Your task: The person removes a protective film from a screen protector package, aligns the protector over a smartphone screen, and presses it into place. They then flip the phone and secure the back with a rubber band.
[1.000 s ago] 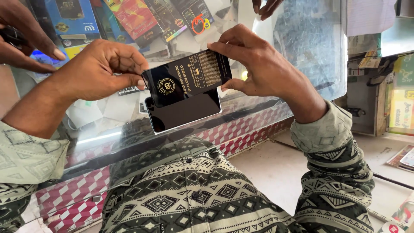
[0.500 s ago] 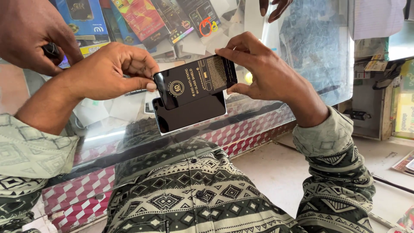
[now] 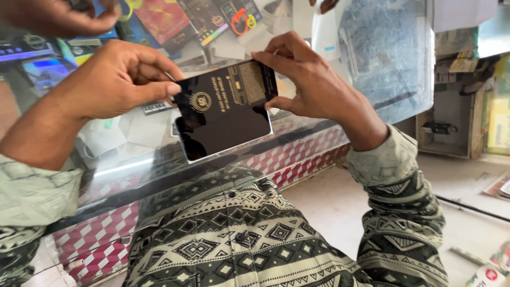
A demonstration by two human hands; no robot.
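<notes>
Both hands pinch the same stack: left hand (image 3: pixel 114 79) thumb and forefinger clamp the left end of the black protector sheet (image 3: pixel 226 93), right hand (image 3: pixel 308 79) fingertips grip its right end, the phone (image 3: pixel 226 133) directly under it. Long axis runs finger to finger, slightly tilted. Held just above the glass counter (image 3: pixel 133 159); another person's hand (image 3: pixel 58 16) works beyond the left fingers, open room on the near side.

Card (image 3: pixel 226 93) atop phone (image 3: pixel 228 133), above counter (image 3: pixel 133 159).

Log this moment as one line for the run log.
left hand: grips phone | right hand: holds black sheet over it | below: glass counter
</notes>
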